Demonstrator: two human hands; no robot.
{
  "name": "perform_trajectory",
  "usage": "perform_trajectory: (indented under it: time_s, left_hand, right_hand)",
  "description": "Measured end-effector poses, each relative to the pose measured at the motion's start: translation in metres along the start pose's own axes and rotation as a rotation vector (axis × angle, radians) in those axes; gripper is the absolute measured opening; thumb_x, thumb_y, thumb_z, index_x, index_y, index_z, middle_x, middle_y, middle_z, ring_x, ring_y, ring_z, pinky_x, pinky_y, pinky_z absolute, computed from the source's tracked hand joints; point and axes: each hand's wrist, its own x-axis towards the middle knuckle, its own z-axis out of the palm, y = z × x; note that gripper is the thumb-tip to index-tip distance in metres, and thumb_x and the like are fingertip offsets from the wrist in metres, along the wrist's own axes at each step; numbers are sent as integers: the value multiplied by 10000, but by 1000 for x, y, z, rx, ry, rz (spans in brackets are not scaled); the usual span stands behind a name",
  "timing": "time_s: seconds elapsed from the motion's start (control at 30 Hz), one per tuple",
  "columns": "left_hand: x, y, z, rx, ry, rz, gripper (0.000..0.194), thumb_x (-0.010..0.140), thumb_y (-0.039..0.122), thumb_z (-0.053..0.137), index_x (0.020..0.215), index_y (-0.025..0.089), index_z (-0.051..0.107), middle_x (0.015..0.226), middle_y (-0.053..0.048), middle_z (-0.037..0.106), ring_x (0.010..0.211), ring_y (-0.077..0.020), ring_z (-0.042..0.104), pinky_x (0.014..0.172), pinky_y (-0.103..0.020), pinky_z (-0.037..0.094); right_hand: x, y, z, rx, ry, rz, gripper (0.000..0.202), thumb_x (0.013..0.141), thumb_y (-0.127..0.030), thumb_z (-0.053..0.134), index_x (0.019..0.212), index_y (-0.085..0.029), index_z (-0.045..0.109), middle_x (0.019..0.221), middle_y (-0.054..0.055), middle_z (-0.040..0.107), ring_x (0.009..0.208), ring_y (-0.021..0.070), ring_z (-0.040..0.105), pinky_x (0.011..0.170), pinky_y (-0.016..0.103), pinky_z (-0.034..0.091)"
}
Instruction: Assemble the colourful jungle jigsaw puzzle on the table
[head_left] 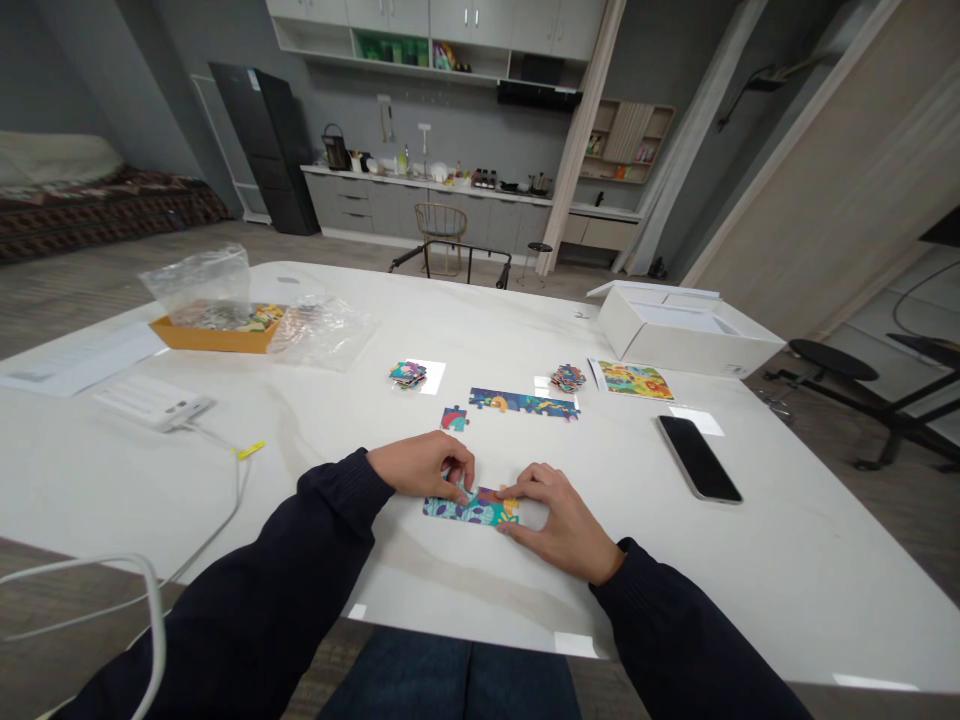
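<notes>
My left hand (427, 465) pinches a small jigsaw puzzle piece (466, 484), partly hidden by the fingers, at the upper edge of a joined jigsaw puzzle section (469, 511). That section is teal with leaf shapes and some orange. My right hand (564, 518) grips its right end, index finger on top and thumb at the lower edge. Just beyond, a loose puzzle piece (454, 419) in red and blue lies near a joined dark blue puzzle strip (525, 403). Farther back are two piles of pieces, a left pile (408, 374) and a right pile (568, 378).
A picture card (635, 380) and a phone (699, 458) lie to the right, before an open white box (675, 325). At left are an orange tray (214, 336), clear plastic bags (322, 332) and a white device (154, 402) with cables. All rest on a white table (712, 590).
</notes>
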Motion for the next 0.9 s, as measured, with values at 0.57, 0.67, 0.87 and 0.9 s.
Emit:
perform_trajectory:
  time_s: [0.57, 0.67, 0.87, 0.9]
  left_hand:
    - [-1, 1, 2, 15, -6, -25, 261, 763, 399, 845, 928, 209, 777, 760, 3, 665, 667, -126, 587, 630, -239, 423]
    - [0, -2, 0, 27, 2, -1, 250, 782, 412, 831, 909, 207, 766, 737, 6, 656, 651, -128, 578, 621, -243, 431]
    - [-4, -45, -34, 313, 954, -60, 170, 906, 304, 672, 1027, 186, 674, 989, -67, 681, 936, -211, 604, 898, -345, 481]
    - [-6, -56, -40, 377, 1079, -110, 221, 890, 289, 683, 1084, 185, 655, 1072, -85, 676, 1017, -235, 594, 956, -379, 466]
  right_hand:
    - [1, 1, 0, 18, 7, 33, 275, 830, -348, 817, 1092, -297, 752, 1014, 54, 661, 947, 257, 630, 891, 435, 500]
    - [0, -1, -2, 55, 17, 36, 271, 841, -354, 798, 1102, -297, 750, 982, 53, 660, 902, 246, 628, 863, 425, 517]
    - [21, 27, -34, 138, 223, 126, 287, 917, -483, 673, 1062, -247, 748, 878, 61, 668, 725, 206, 591, 647, 355, 496]
    - [28, 36, -40, 142, 277, 150, 312, 916, -507, 661, 1046, -237, 748, 865, 63, 674, 723, 208, 591, 637, 351, 491]
